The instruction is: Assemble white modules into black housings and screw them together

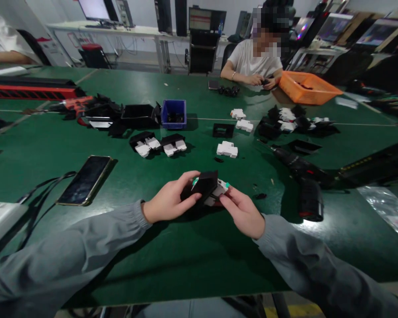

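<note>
My left hand [172,198] is closed on a black plastic housing [208,182], thumb on its near side. My right hand [242,207] pinches a white module with green tabs [221,187], shaped like a circuit breaker, at the housing's right side. The module sits partly within the housing; how far in is hidden. Just beyond my hands lie a loose white module [227,149] and a black rectangular frame [223,130]. Two black housings with white modules in them, one of them here [174,145], rest to the left.
A cordless drill [298,168] lies at right, near a clear plastic bag [388,212]. A phone [86,180] is at left. Farther back stand a blue bin [174,115], a red drill [76,106] and an orange basket [308,88]. A co-worker [255,59] sits across the table.
</note>
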